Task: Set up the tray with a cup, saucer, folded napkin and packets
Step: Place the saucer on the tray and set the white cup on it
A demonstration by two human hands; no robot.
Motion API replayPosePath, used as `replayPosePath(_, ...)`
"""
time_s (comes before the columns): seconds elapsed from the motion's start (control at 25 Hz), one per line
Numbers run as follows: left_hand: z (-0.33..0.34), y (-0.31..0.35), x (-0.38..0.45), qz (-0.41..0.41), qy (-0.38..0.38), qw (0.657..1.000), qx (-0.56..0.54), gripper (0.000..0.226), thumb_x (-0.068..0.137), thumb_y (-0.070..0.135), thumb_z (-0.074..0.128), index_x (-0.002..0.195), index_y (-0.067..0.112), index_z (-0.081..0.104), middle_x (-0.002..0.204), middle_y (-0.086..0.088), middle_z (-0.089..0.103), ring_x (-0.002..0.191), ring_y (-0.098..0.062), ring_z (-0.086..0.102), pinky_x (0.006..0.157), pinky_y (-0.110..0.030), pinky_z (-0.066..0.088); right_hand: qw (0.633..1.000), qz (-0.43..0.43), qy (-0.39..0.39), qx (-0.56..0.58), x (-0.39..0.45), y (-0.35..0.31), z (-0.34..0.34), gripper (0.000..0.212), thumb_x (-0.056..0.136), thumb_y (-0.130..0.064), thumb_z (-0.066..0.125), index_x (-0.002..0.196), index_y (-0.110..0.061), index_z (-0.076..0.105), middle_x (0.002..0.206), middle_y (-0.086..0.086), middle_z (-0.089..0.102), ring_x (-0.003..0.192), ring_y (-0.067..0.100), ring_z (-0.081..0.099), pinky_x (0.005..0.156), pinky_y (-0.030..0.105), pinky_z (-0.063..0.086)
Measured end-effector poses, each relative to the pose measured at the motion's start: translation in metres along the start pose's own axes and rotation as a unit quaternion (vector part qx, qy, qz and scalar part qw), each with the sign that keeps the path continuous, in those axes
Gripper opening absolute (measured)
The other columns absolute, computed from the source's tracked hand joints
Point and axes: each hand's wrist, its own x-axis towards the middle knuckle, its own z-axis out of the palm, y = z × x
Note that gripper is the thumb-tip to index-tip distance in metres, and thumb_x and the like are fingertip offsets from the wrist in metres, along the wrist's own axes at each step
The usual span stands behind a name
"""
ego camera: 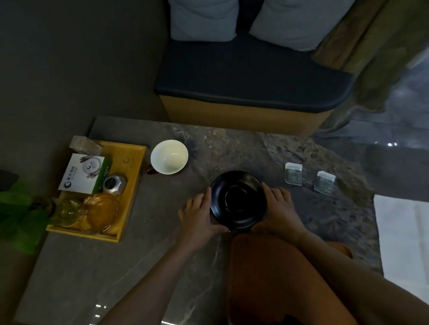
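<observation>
Wooden tray point(133, 151) at bench point(89, 268) left edge, already crowded with box, glassware and small clock; white cup point(169, 156) just beside its right rim, on bench. Black saucer point(238, 200) near front-centre edge, left hand point(198, 214) and right hand point(280, 207) each curled in a grip on opposite rims. Two packets point(293, 173) toward right, white napkin point(411, 239) off right edge; judged early, nothing yet on tray.

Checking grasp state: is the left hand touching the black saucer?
Touching. Head view shows the left hand with fingers curled against the black saucer rim.
</observation>
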Motion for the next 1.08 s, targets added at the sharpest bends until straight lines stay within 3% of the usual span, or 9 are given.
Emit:
replayPosePath(0.2,0.008,0.012,-0.033,0.021,-0.018,0.999,0.028,0.119,0.066,0.07,0.069,0.154,0.03,-0.001,0.157,0.001,0.021,0.141,-0.023,0.019,0.109,-0.048,0.019,0.999,0.007,0.047,0.008,-0.054,0.004,0.01,0.126,0.056,-0.084,0.054,0.152,-0.012,0.015,0.14,0.009,0.041,0.131,0.034,0.028,0.112,0.051,0.026)
replayPosePath(0.52,0.034,0.032,-0.086,0.05,-0.026,0.997,0.053,0.122,0.062,0.07,0.071,0.154,0.027,0.006,0.155,0.003,0.026,0.14,-0.021,0.024,0.107,-0.042,0.021,0.996,0.032,0.089,0.001,-0.132,0.02,0.032,0.127,0.057,-0.092,0.049,0.15,-0.012,0.018,0.135,0.007,0.043,0.126,0.029,0.031,0.108,0.047,0.031)
replayPosePath(0.8,0.064,0.03,-0.133,0.053,-0.044,0.994,0.078,0.121,0.063,0.077,0.064,0.155,0.027,0.003,0.155,0.004,0.025,0.14,-0.021,0.022,0.109,-0.044,0.02,0.995,0.056,0.08,0.013,-0.183,0.028,0.062,0.125,0.057,-0.087,0.059,0.15,-0.015,0.017,0.133,0.004,0.044,0.122,0.027,0.031,0.104,0.045,0.033)
replayPosePath(1.08,0.078,0.022,-0.155,0.054,-0.046,0.993,0.09,0.115,0.069,0.069,0.067,0.154,0.029,0.001,0.153,0.005,0.025,0.139,-0.021,0.019,0.106,-0.045,0.021,0.996,0.059,0.065,0.016,-0.201,0.029,0.086,0.116,0.063,-0.076,0.066,0.149,-0.013,0.02,0.137,0.007,0.044,0.122,0.028,0.028,0.104,0.046,0.032)
